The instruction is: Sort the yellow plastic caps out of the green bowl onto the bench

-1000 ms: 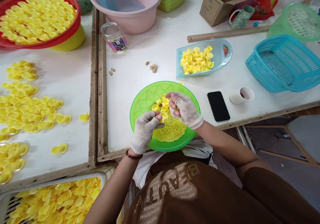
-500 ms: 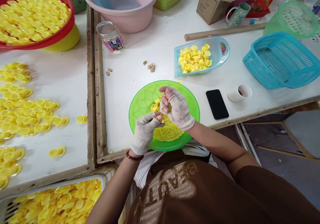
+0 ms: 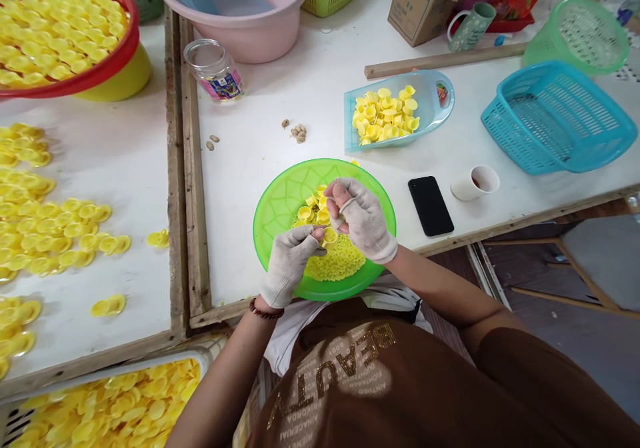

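Note:
Both my hands wear pale fingerless gloves over a round green basin (image 3: pixel 270 201). My left hand (image 3: pixel 293 261) is closed in a pinch, with a thin dark sliver (image 3: pixel 321 227) showing at its fingertips; its kind is unclear. A small yellow plastic cup (image 3: pixel 329 236) shows right beside those fingertips; whether it is held I cannot tell. My right hand (image 3: pixel 365 220) is closed, thumb against curled fingers, just right of the left; what it pinches is hidden. Under them the basin has small yellow pellets (image 3: pixel 337 261) and several yellow cups (image 3: pixel 306 213).
Beyond the basin stands a clear blue scoop (image 3: pixel 430 111) of yellow cups. A black phone (image 3: pixel 431 206), paper cup (image 3: pixel 476 183) and blue basket (image 3: pixel 555 128) are rightward. A wooden strip (image 3: pixel 193 168) edges the table; stacked yellow pieces (image 3: pixel 65 231) lie left of it.
My right hand has moved slightly right and down, away from my left fingertips, so the gap between the hands is wider. The whole view has shifted a little.

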